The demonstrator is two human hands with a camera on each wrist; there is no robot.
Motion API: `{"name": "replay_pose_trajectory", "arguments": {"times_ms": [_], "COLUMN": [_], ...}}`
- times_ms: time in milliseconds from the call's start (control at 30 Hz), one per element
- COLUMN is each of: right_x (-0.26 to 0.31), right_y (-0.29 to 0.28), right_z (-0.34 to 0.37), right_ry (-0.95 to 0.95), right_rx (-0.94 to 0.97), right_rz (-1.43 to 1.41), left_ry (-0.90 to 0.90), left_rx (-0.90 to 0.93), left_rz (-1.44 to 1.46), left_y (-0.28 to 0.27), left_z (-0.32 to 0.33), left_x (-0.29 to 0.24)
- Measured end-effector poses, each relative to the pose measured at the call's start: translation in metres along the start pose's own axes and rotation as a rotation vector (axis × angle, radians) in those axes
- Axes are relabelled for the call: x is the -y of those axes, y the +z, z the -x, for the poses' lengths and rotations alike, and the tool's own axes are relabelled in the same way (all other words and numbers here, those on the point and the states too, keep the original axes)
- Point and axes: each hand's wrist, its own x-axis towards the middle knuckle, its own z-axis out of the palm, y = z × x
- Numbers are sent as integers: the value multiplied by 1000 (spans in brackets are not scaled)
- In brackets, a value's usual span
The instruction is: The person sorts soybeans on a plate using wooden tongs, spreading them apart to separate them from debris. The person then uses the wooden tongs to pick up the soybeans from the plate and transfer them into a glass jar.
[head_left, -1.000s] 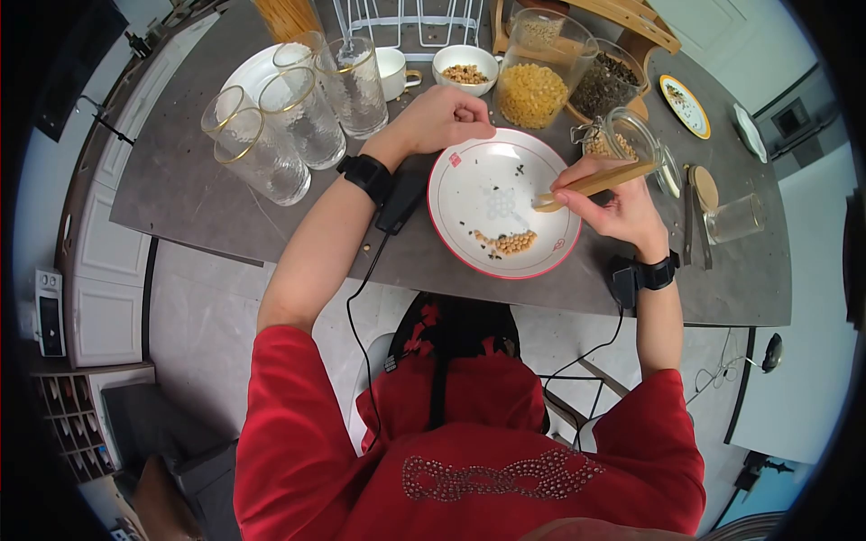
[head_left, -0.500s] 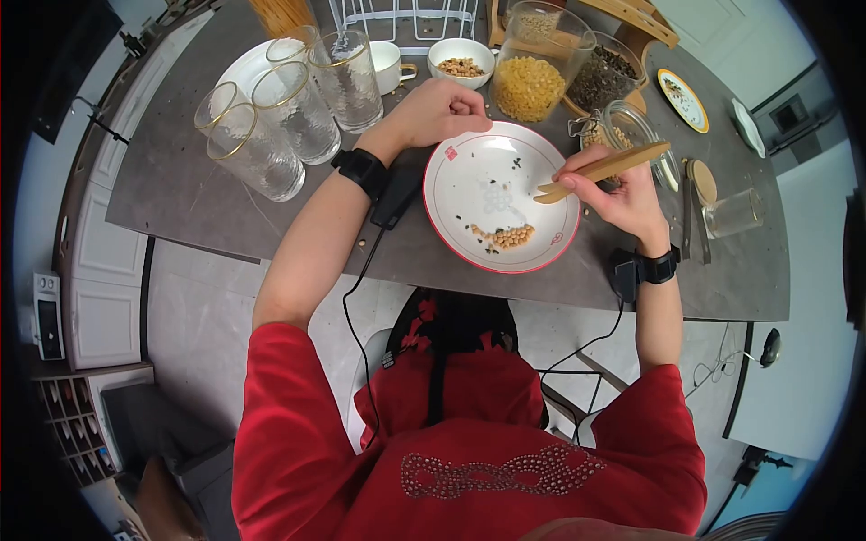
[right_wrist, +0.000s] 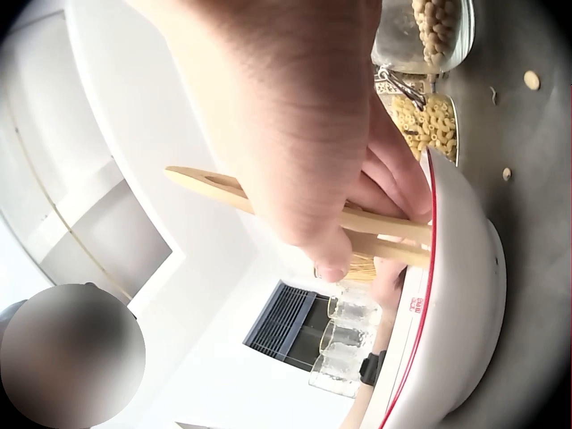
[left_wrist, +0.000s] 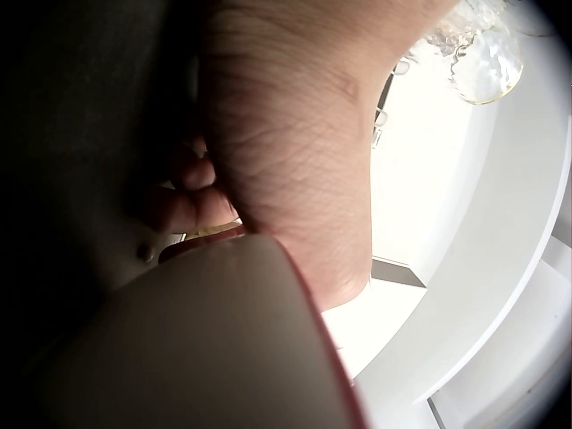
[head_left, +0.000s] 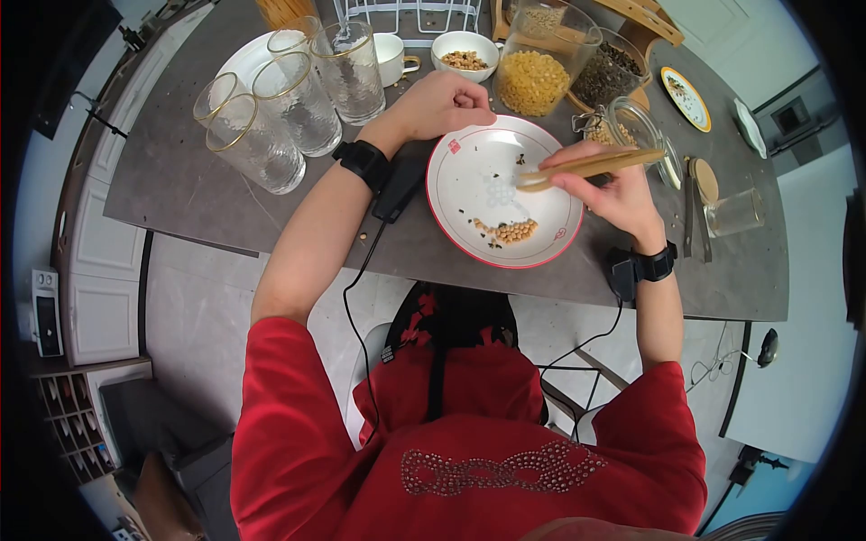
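Note:
A white plate with a red rim (head_left: pixel 442 221) lies near the table's front edge, chickpeas (head_left: pixel 514 232) gathered in its near part and small dark bits scattered about. At its far left rim my left hand (head_left: pixel 442 106) grips the edge, thumb on the rim and fingers curled beside it; the left wrist view shows those fingers (left_wrist: pixel 183 192) partly in shadow. My right hand (head_left: pixel 613 194) pinches wooden tongs (head_left: pixel 595 165) over the plate's right side, tips pointing left above the upper middle. Side on, the tongs (right_wrist: pixel 384 234) reach past the plate's rim (right_wrist: pixel 429 232) with nothing visible between their tips.
Several gold-rimmed glasses (head_left: pixel 302 104) stand at the left. Behind the plate are a small bowl of nuts or grains (head_left: pixel 465 59), a white cup (head_left: pixel 390 59) and a jar of yellow pasta (head_left: pixel 532 83). An open clip jar of chickpeas (head_left: pixel 622 126) is close to the right hand.
The right hand and tongs shift: first slightly, then left and up, so the tips stand further over the plate's middle. The left hand stays at the rim.

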Motion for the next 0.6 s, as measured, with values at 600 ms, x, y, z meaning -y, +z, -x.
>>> {"name": "replay_pose_trajectory", "arguments": {"times_ms": [600], "right_x": [18], "right_y": [33], "right_z": [-2], "right_ry": [-65], "right_rx": [171], "right_rz": [-265], "left_ry": [15], "left_rx": [29], "left_rz": [-7], "left_y": [0], "left_z": [0], "left_x": [-1]}}
